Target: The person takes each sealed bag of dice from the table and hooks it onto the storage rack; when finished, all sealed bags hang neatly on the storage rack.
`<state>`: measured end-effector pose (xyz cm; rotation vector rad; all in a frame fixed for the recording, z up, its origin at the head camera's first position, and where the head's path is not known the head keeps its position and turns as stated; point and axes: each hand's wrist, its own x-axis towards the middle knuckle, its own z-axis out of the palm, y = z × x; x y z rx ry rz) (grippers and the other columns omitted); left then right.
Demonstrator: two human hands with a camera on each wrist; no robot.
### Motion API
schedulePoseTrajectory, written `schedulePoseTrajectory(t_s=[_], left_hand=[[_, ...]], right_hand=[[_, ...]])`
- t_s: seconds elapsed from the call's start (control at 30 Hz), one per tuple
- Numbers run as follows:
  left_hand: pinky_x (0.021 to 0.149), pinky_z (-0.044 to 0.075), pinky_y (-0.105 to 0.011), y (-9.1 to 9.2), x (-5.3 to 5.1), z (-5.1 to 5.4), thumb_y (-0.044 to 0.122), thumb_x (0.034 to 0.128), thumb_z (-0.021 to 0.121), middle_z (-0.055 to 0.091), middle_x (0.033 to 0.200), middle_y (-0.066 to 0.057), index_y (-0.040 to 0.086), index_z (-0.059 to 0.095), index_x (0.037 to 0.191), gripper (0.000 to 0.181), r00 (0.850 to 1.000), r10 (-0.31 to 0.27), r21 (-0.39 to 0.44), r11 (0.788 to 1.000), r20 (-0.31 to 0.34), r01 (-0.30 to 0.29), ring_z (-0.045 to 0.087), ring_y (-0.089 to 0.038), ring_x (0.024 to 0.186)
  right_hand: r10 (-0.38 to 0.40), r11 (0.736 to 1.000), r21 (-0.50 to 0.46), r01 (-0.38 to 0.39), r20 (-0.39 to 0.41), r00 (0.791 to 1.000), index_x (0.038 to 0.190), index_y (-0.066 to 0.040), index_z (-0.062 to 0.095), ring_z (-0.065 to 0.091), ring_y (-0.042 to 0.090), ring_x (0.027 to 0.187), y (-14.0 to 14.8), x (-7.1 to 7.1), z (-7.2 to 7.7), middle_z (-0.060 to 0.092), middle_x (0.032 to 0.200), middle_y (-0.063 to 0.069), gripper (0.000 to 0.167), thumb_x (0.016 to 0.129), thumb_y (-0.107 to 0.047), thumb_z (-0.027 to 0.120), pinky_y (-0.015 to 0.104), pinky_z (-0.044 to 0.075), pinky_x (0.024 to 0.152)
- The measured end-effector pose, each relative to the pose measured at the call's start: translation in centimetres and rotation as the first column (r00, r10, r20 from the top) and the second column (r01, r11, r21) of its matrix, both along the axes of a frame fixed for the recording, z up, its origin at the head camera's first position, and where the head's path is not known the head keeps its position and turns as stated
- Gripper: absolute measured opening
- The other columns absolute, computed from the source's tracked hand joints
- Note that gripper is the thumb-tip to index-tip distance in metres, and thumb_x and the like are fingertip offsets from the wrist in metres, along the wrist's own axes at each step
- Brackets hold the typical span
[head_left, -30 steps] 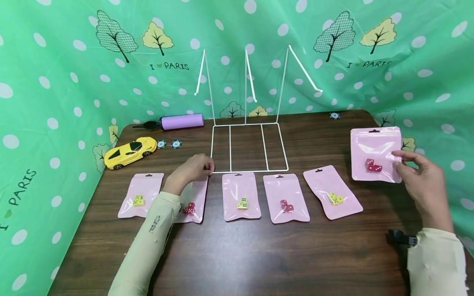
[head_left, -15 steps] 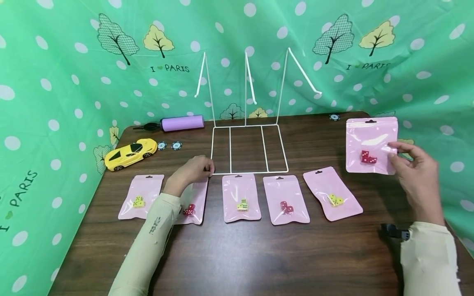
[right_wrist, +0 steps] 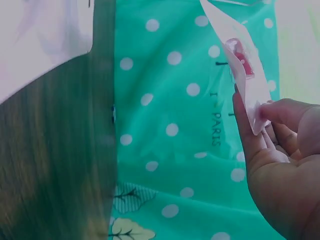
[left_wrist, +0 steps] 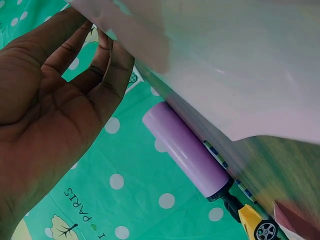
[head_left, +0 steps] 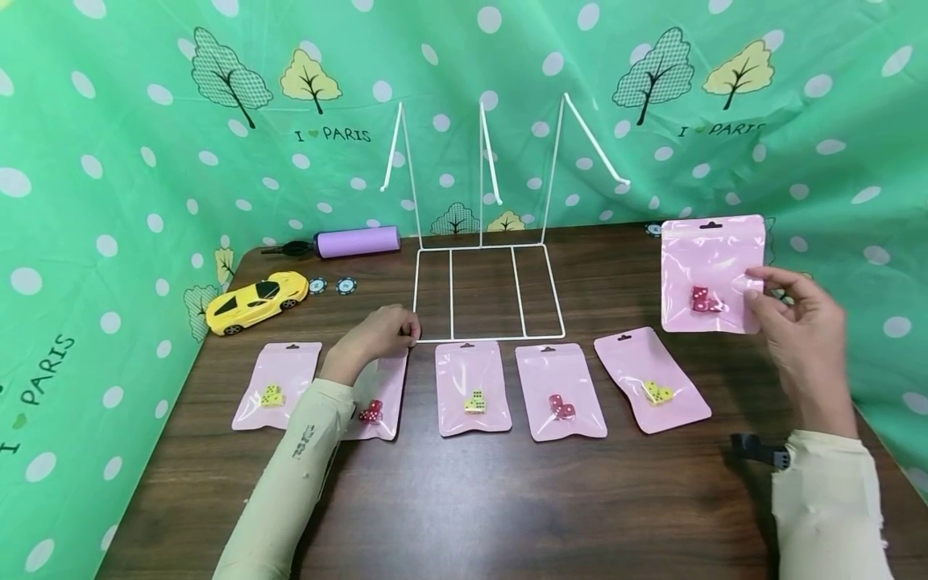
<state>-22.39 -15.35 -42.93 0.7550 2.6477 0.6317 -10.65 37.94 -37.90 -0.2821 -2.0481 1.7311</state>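
In the head view my right hand (head_left: 808, 346) pinches the right edge of a pink zip pouch (head_left: 714, 262), lifted above the table's right side. Red dice (head_left: 701, 299) show through its front. The right wrist view shows that pouch (right_wrist: 257, 95) nearly edge-on between thumb and fingers. My left hand (head_left: 373, 342) pinches the top right corner of another pink pouch (head_left: 387, 374) with red dice, partly covered by the forearm. Seen from the left wrist, this pouch (left_wrist: 235, 70) fills the upper right. A white wire rack (head_left: 493, 338) with three hooked arms stands just beyond the left fingertips.
Several more pouches lie in a row: one with yellow dice (head_left: 271, 395) at left, others (head_left: 473, 366) (head_left: 548, 366) mid-table, and a tilted pouch (head_left: 631, 362) at right. Behind stand a yellow toy car (head_left: 257, 302), a purple hand pump (head_left: 358, 242) and poker chips (head_left: 345, 286).
My right hand has moved left and farther from me, raising its pouch, which now overlaps the chip at the back right. My left hand stays on its pouch corner.
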Motion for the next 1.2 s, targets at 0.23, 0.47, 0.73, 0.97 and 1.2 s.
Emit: schedulePoseTrajectory(t_s=[0.23, 0.47, 0.73, 0.97, 1.2], left_hand=[[0.073, 0.049, -0.034, -0.1, 0.1, 0.1, -0.005, 0.0983, 0.070, 0.063, 0.079, -0.003, 0.009, 0.072, 0.090, 0.016, 1.000, -0.005, 0.005, 1.000, 0.000, 0.005, 0.056, -0.017, 0.076], [0.072, 0.048, -0.034, -0.1, 0.1, 0.1, -0.006, 0.0980, 0.070, 0.062, 0.078, -0.002, 0.008, 0.072, 0.089, 0.017, 1.000, -0.006, 0.004, 1.000, 0.000, 0.006, 0.056, -0.017, 0.076], [0.071, 0.047, -0.033, -0.1, 0.1, 0.1, -0.005, 0.0978, 0.070, 0.061, 0.076, -0.001, 0.008, 0.072, 0.089, 0.016, 1.000, -0.005, 0.011, 1.000, 0.003, 0.005, 0.054, -0.016, 0.074], [0.071, 0.046, -0.033, 0.0, 0.0, 0.0, -0.006, 0.0972, 0.070, 0.060, 0.075, -0.001, 0.008, 0.071, 0.088, 0.017, 1.000, -0.002, 0.012, 1.000, -0.001, 0.002, 0.054, -0.016, 0.074], [0.072, 0.047, -0.034, -0.1, 0.1, 0.0, -0.004, 0.0983, 0.070, 0.061, 0.077, -0.002, 0.008, 0.072, 0.089, 0.016, 1.000, -0.001, 0.011, 1.000, 0.003, 0.001, 0.055, -0.017, 0.076]], right_hand=[[0.019, 0.999, -0.043, -0.021, -0.047, 0.999, 0.134, -0.004, 0.073, 0.048, 0.008, 0.066, -0.9, -0.2, 0.6, 0.051, 0.120, 0.002, 0.032, 0.103, 0.002, 0.067, 0.015, 0.039, 0.049], [0.069, 0.978, -0.183, -0.104, -0.187, 0.980, 0.132, 0.007, 0.071, 0.057, 0.012, 0.071, -2.2, -0.5, 1.6, 0.056, 0.121, 0.010, 0.032, 0.100, 0.008, 0.069, 0.014, 0.052, 0.058], [0.064, 0.952, -0.267, -0.147, -0.299, 0.952, 0.127, 0.014, 0.070, 0.061, 0.015, 0.075, -3.9, -1.1, 2.5, 0.058, 0.115, 0.016, 0.031, 0.096, 0.018, 0.067, 0.017, 0.057, 0.065], [0.081, 0.945, -0.264, -0.195, -0.390, 0.917, 0.126, 0.020, 0.067, 0.065, 0.019, 0.078, -4.8, -1.1, 2.9, 0.060, 0.114, 0.020, 0.031, 0.095, 0.021, 0.065, 0.020, 0.061, 0.072], [0.109, 0.932, -0.258, -0.254, -0.469, 0.876, 0.128, 0.022, 0.063, 0.063, 0.020, 0.072, -5.4, -0.9, 3.3, 0.061, 0.117, 0.021, 0.033, 0.096, 0.021, 0.065, 0.023, 0.061, 0.077]])
